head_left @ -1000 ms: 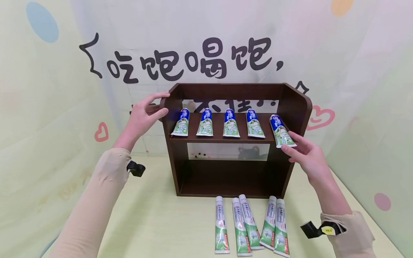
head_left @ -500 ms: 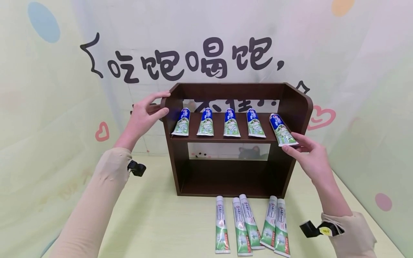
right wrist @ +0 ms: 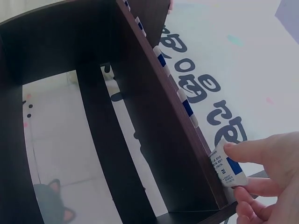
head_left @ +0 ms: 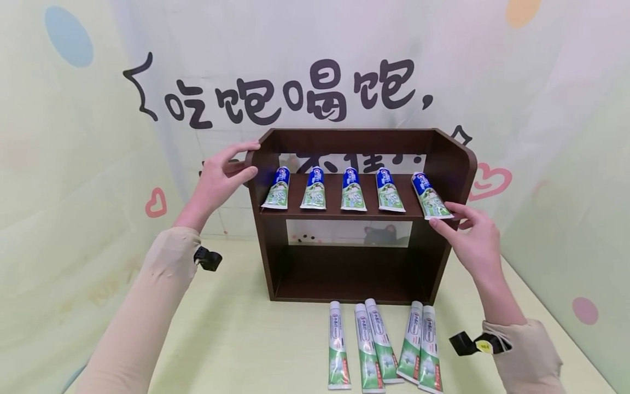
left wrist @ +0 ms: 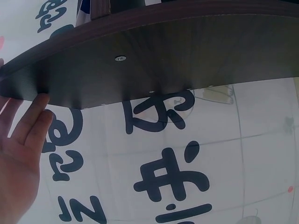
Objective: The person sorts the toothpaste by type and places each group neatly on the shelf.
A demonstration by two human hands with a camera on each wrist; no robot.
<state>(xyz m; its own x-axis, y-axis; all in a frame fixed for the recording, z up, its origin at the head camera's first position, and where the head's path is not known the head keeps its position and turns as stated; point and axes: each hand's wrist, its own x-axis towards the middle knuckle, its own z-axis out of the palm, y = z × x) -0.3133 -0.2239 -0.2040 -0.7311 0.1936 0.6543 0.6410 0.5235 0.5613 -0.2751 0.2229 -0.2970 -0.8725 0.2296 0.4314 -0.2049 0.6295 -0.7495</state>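
My right hand (head_left: 476, 241) pinches the crimped end of a blue-and-green toothpaste tube (head_left: 431, 198) at the right end of the upper board of a dark brown shelf (head_left: 351, 141). The right wrist view shows thumb and fingers on either side of this tube's end (right wrist: 228, 169), which juts past the board's front edge. Several like tubes (head_left: 353, 191) lie in a spaced row on the same board, caps toward the back. With thumb and fingers, my left hand (head_left: 216, 178) holds the front edge of the shelf's left side panel (left wrist: 154, 51); some fingers lie against its outer face.
Several white-and-green toothpaste tubes (head_left: 338, 350) lie on the pale table (head_left: 236, 339) in front of the shelf, some overlapping. A printed cloth backdrop (head_left: 315, 33) stands behind and at both sides. The lower board (head_left: 344, 273) of the shelf is bare.
The rightmost blue-and-green tube has shifted slightly back onto the upper board, its lower end rising a little with my right hand. My left hand stays on the side panel.
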